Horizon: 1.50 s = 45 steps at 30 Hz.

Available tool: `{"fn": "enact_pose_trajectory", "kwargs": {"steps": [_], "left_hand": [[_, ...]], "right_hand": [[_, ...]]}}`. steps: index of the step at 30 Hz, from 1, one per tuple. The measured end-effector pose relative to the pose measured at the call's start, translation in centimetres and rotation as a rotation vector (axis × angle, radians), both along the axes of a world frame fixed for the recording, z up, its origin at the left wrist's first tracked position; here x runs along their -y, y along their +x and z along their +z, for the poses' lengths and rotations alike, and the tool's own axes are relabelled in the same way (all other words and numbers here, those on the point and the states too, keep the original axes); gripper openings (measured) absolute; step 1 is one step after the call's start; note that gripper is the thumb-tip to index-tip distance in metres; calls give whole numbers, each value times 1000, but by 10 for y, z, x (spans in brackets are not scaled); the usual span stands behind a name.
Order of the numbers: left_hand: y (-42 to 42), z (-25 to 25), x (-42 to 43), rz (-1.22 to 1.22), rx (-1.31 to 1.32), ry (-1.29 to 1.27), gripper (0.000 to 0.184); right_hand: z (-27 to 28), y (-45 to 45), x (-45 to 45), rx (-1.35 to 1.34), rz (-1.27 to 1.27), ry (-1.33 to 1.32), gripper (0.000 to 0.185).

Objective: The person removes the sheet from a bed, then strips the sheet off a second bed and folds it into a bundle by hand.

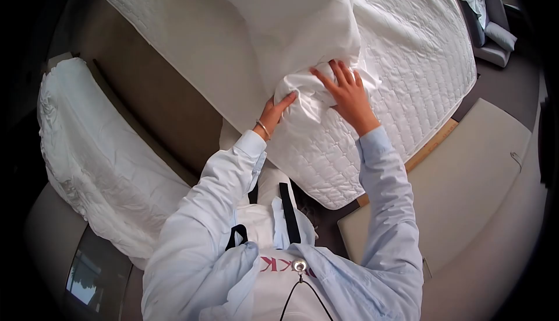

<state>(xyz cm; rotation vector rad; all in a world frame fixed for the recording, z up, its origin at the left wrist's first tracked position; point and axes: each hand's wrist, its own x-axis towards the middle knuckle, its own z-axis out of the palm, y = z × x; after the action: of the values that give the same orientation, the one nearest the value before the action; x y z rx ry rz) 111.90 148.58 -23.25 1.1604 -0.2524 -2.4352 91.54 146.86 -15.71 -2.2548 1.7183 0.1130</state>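
Observation:
A large, bulky piece of white bedding (303,30) runs from the top edge of the head view down to my hands, its near end bunched into shiny folds. My left hand (272,114) closes on the left side of those folds, thumb on top and the other fingers mostly hidden. On the right side, my right hand (349,94) lies over the cloth with its fingers spread. Whether its fingertips pinch any fabric I cannot make out. Both hands are above the corner of a white quilted mattress pad (332,172).
A long heap of white fabric (110,163) lies at the left, beside a brown panel (157,82). Right of the bed leans a beige board (442,175) near a wooden edge (431,143). A dark seat (495,6) with white cloth and a cushion (499,36) stands far right.

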Motion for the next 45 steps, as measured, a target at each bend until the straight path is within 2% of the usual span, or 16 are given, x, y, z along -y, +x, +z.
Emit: {"fn": "enact_pose_trajectory", "kwargs": {"steps": [2, 3, 5, 8, 9, 12, 15, 17, 21, 22, 25, 27, 29, 33, 37, 45], "left_hand": [[-2, 11, 5, 56, 499, -35, 66], [-2, 20, 6, 66, 496, -31, 66], [0, 43, -4, -21, 1071, -1205, 79], [-17, 53, -8, -474, 816, -1560, 85], [-29, 46, -6, -642, 990, -1653, 86], [-32, -9, 34, -750, 1277, -1741, 87], [-18, -17, 79, -545, 1098, -1561, 84], [-8, -7, 122, -783, 889, -1230, 75], [9, -14, 212, -900, 534, -1184, 58], [11, 2, 228, -1004, 512, -1119, 59], [16, 12, 227, -881, 752, -1249, 59], [30, 18, 220, -856, 760, -1124, 65], [45, 32, 204, -432, 997, -1553, 74], [40, 49, 215, -824, 993, -1551, 101], [35, -1, 268, -808, 963, -1557, 108], [47, -12, 283, -720, 799, -1582, 112]], "right_hand": [[-30, -6, 17, -41, 23, 45, 83], [-46, -10, 26, -50, -15, 165, 79], [-60, -16, 43, -65, -48, 284, 75], [-64, -19, 58, 50, -34, 317, 58], [-63, -18, 63, 62, -16, 363, 58], [-54, -11, 72, 176, -139, 326, 53], [-32, 19, 55, 135, -286, -59, 50], [-19, 32, 31, 22, -121, -246, 60], [-11, 36, 27, -57, -65, 34, 76], [-23, 34, 41, -114, -23, -64, 75], [-35, 38, 110, -214, -55, -178, 77], [-32, 38, 158, -181, -27, -85, 82], [-20, 34, 203, -144, 23, 122, 89], [-32, 41, 288, -89, 165, 456, 92], [-42, 51, 315, -100, 148, 512, 83], [-36, 54, 310, -103, 23, 541, 83]]}}
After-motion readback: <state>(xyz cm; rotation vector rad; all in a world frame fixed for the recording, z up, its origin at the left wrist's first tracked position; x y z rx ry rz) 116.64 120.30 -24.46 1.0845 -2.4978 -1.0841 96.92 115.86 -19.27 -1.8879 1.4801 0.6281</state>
